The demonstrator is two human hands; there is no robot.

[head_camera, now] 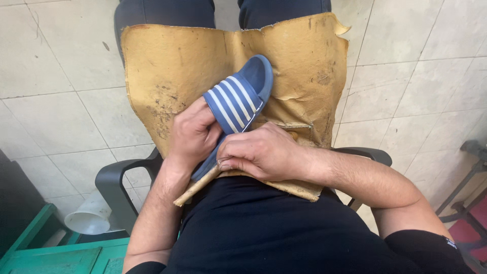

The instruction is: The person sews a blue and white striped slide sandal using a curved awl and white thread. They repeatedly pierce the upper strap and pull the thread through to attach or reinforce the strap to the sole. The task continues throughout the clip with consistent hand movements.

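A blue slide sandal [238, 99] with white stripes on its strap lies on a worn tan leather sheet [177, 66] spread over my lap. My left hand [192, 133] grips the sandal from the left, beside the strap. My right hand [261, 152] is closed over the sandal's heel end, fingers curled near its edge; whether a small tool sits between those fingers cannot be made out. The heel of the sandal is hidden under my right hand.
I sit in a dark plastic armchair [114, 180] on a pale tiled floor [56, 86]. A white plastic cup [91, 215] lies on the floor at lower left, beside a green wooden box [56, 256]. Metal furniture legs [469, 172] stand at the right edge.
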